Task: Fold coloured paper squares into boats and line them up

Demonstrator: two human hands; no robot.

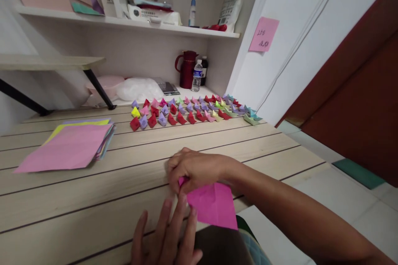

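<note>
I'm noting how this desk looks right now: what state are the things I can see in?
Magenta paper: creased, partly covered
Right hand: curled on the paper
Left hand: fingers extended at the paper's edge
Paper boats: folded, in rows
Colored sheets: stacked unevenly
Plastic water bottle: upright, capped
Dark red jug: upright
Dark bottle: upright, partly hidden
Blue-capped bottle: upright, capped
Pink note: stuck up, written on
White plastic bag: crumpled

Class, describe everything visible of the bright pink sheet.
The bright pink sheet looks like paper, straight-edged and creased. Its far-left part is partly hidden, pinched in the right hand; the rest extends nearer, apparently overhanging the table. The left hand is at its left edge; contact is unclear.
</note>
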